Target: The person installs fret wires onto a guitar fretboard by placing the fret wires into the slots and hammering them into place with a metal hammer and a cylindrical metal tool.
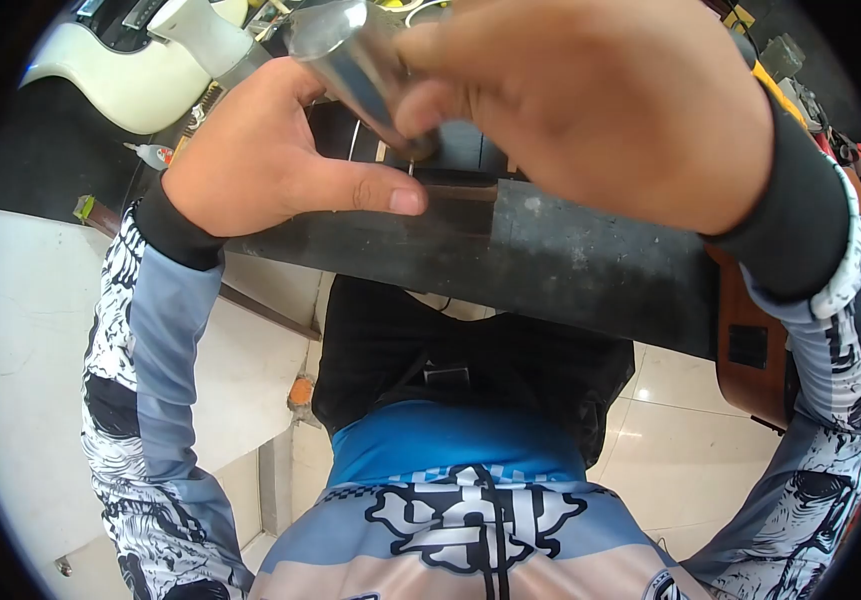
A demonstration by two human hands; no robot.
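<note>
Head view, right hand [600,110] raised close to the camera, fingers clasped around a shiny metal tool [350,60] held above the dark workbench [570,260], left hand [260,160] rested on the bench edge, thumb extended, fingers hidden, grip cannot be told, white guitar [120,80] lying at upper left.

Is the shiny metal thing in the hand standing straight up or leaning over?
Leaning over. The shiny metal tool slants from upper left down to lower right, where the right hand pinches it above the dark workbench edge.
</note>
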